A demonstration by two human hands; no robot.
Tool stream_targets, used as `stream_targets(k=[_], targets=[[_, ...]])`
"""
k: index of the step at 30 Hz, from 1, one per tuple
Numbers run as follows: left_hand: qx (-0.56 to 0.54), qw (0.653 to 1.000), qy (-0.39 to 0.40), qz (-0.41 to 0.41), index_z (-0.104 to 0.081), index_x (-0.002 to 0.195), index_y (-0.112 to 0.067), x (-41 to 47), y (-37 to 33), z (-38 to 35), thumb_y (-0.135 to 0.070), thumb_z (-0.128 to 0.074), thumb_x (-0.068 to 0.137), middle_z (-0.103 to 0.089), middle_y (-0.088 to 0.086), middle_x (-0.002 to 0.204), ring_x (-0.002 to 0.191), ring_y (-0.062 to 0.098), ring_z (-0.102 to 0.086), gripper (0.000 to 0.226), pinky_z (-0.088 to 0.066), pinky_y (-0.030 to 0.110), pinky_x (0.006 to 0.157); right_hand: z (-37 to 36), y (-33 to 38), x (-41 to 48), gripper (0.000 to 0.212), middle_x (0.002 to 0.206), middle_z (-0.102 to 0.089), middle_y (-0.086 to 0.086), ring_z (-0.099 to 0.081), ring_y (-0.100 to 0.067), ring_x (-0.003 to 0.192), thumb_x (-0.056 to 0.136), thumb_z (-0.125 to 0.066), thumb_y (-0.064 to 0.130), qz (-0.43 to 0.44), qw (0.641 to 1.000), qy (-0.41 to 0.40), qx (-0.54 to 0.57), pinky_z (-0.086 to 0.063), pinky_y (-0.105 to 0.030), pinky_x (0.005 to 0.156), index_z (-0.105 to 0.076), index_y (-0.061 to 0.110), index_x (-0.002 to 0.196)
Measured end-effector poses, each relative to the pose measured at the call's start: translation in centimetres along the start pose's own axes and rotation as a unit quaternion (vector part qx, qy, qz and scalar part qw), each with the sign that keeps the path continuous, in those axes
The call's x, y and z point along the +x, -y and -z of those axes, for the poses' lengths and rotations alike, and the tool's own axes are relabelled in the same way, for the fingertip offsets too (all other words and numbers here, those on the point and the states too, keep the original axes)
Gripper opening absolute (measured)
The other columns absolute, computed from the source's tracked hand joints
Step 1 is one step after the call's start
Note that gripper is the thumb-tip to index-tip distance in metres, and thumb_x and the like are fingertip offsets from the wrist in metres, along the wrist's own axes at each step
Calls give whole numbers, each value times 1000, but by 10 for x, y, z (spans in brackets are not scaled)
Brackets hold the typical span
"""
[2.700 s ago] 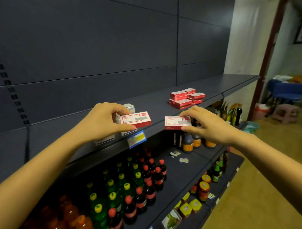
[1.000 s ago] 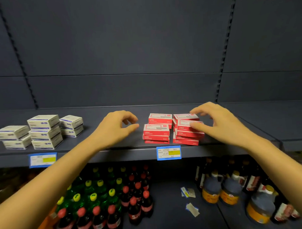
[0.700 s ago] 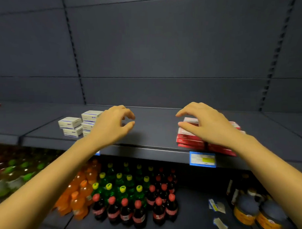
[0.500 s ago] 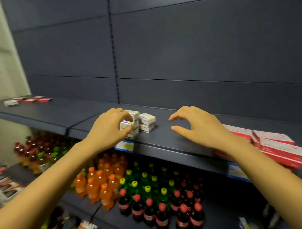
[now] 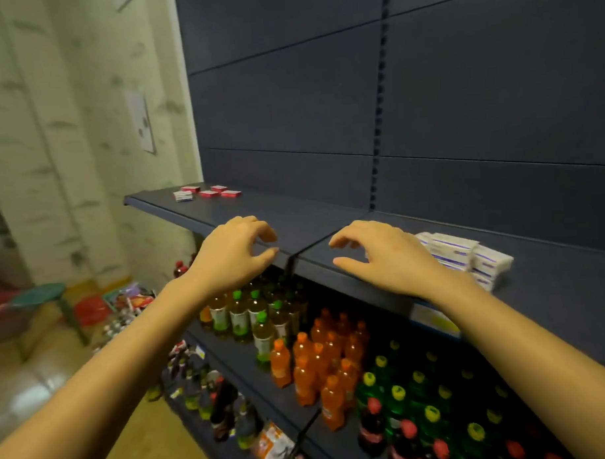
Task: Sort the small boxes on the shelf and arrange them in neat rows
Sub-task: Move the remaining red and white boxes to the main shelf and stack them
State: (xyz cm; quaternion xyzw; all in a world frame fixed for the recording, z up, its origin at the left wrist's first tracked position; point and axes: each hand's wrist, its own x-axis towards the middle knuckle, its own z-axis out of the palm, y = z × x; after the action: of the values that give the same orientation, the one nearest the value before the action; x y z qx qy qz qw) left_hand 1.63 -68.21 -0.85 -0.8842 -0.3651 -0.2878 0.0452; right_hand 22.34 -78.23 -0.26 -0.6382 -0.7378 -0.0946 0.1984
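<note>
Both hands hover over the front of the dark shelf (image 5: 293,216), holding nothing. My left hand (image 5: 233,254) has loosely curled fingers, and my right hand (image 5: 381,254) is spread with relaxed fingers. Stacked white boxes with purple print (image 5: 466,254) sit just right of my right hand, partly hidden by it. At the shelf's far left end lie a few flat red boxes (image 5: 212,192) and one white box (image 5: 183,196), loosely scattered.
Below the shelf stand rows of bottles: green-capped (image 5: 249,313), orange (image 5: 319,362) and yellow-capped (image 5: 416,390). A price label (image 5: 433,319) hangs on the shelf edge. A pale wall, a green stool (image 5: 43,296) and floor clutter lie to the left.
The view has swung left along the shelf. The red stacks left the frame, the white stacks moved to the right, and the shelf's far left end with scattered boxes came into sight. Both hands stay empty.
</note>
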Motion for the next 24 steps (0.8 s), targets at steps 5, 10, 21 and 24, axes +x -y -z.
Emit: stream_targets(k=[5,10,21,24], targets=[[29,999,18,-2,-61,110,-16,7,81,5,-35,-56,87,-63,1,110,93,12,-53,30,-38,21,75,-41,32,71,32,124,-55,15,-51,-6,114,91,-50,43,0,1000,6,5,-43,-28,86,-52,34,121],[43,998,42,13,-61,106,-19,14,159,13,-35,-56,87,-65,-1,109,95,14,-58,25,-43,24,73,-81,64,142,34,124,-55,14,-52,-8,112,91,-50,44,0,1000,9,14,-41,-27,82,-52,32,122],[15,997,51,46,-61,108,-17,61,282,-9,-34,-55,89,-65,2,110,83,8,-52,27,-39,18,65,-142,89,273,35,126,-55,8,-52,-11,114,91,-51,40,2,999,38,10,-39,-26,81,-53,27,124],[13,997,54,51,-61,108,-16,82,312,-22,-34,-54,89,-64,1,109,83,8,-52,27,-40,18,66,-161,82,313,35,125,-56,7,-53,-12,113,91,-51,40,1,999,39,3,-41,-28,82,-53,27,123]])
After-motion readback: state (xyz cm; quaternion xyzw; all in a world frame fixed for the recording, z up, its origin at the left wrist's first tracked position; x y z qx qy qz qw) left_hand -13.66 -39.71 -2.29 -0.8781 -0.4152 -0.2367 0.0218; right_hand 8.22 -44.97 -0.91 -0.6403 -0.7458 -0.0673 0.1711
